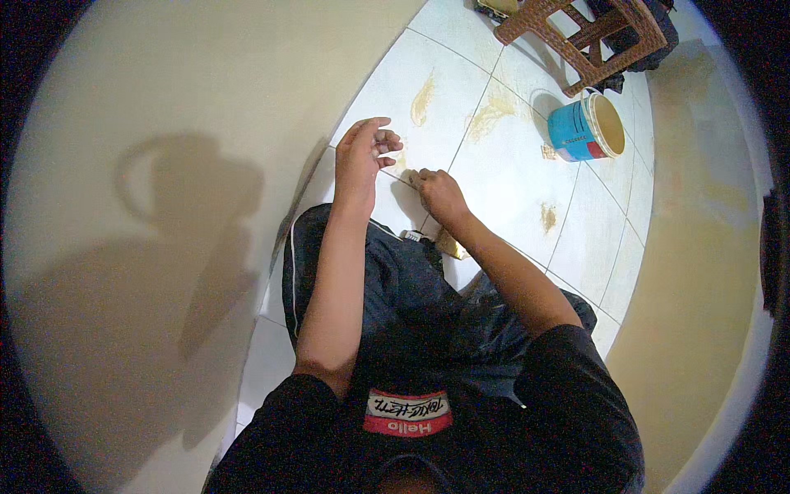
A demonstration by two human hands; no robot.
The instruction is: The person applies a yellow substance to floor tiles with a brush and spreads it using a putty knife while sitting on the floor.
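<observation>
My left hand (362, 155) is raised beside the left wall, palm turned inward, its fingers bent and apart with nothing in them. Just to its right, lower over the floor, my right hand (440, 198) is closed, fingers curled and pinched together. A small pale bit shows at its fingertips, too small to name. Beneath that wrist, a yellowish thing (451, 245) lies partly hidden by my forearm and dark trousers. Tan smears (422, 100) mark the white floor tiles (514, 177) around my hands.
A blue bucket (574, 132) with a white rim stands tilted in view at the right, pale tan inside. Farther back is a brown woven-pattern plastic stool (588, 45) with dark items behind it. Beige walls (206, 82) close in on the left and right.
</observation>
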